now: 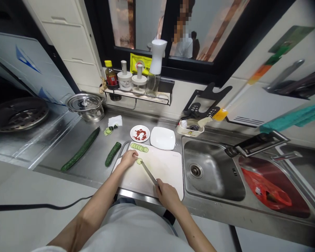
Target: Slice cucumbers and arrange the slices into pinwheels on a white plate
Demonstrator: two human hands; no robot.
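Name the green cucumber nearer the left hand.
The short, dark-green cucumber, beside the white rectangular cutting board; the long, slender green cucumber lies farther left.

Looks forward and steeply down from the wearer's head, over a light shirt [136, 231] at bottom centre. Faces the white cutting board [165, 168] mid-frame from close by, stretches wide from the stove [21, 113] at far left to the sink [212, 164] at right, and reaches the window [147, 21] along the top.
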